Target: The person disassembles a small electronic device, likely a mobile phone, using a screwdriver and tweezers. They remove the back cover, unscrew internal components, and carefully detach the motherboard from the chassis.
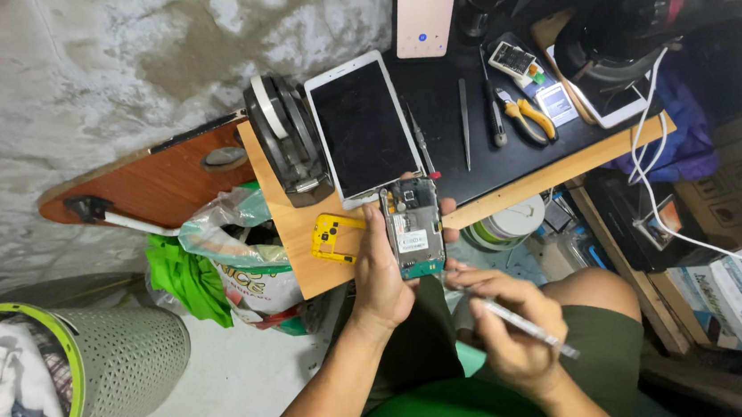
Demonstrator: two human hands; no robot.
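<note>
1. Left hand [383, 274] is wrapped around an opened small phone with bare circuit board [415, 227], gripping its sides, held over the front edge of the wooden surface [302, 241].
2. Right hand [511, 330] is closed in a pen grip on a slim silver metal tool [524, 325]; tip sits just below the phone.
3. A yellow plastic phone frame [335, 237] lies on the surface just left of the phone.
4. A white tablet with dark screen [361, 129] lies just above it.
5. Yellow-handled pliers [531, 118] lie on the black mat [442, 95], well apart.
</note>
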